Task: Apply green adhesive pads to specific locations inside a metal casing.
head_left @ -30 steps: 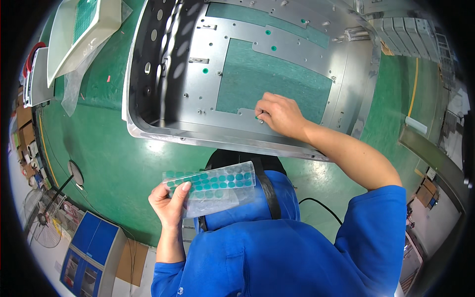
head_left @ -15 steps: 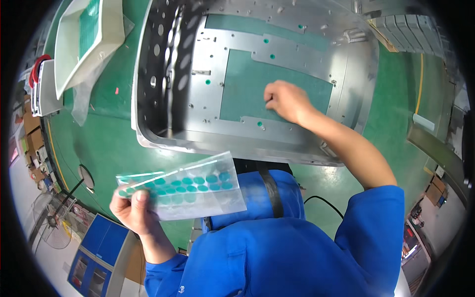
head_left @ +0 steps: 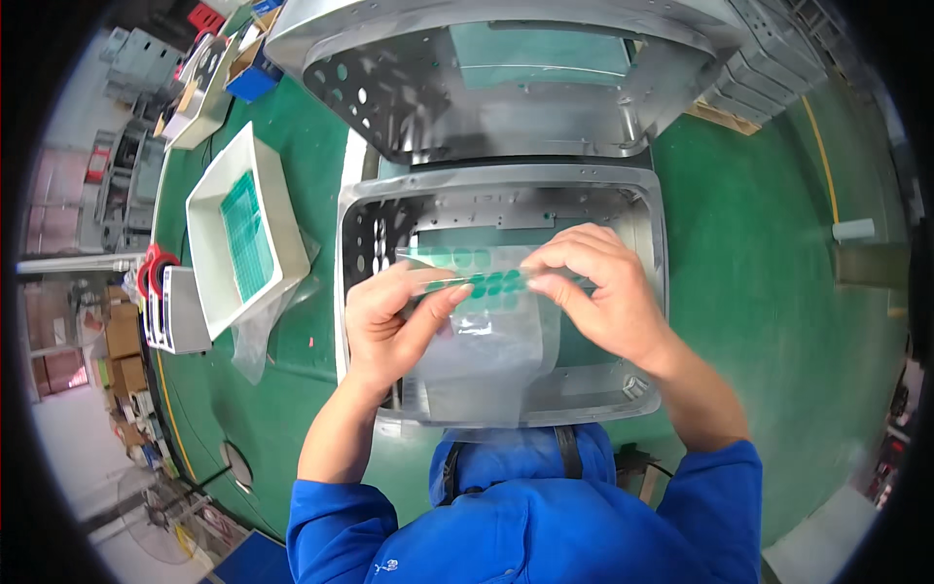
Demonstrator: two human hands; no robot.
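The left hand [head_left: 397,323] pinches the left part of a green-dot sheet [head_left: 486,336]. The right hand [head_left: 613,297], fingers loosely curled, pinches its right edge.

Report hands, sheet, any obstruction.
Left hand grips dotted clear sheet. Right hand at its green dots. Sheet hides part of metal housing behind.

Left hand [head_left: 389,326] and right hand [head_left: 608,297] face each other, near but apart, thumbs [head_left: 443,310] pinching toward bent fingers [head_left: 574,251], forearms [head_left: 336,438] angling inward.
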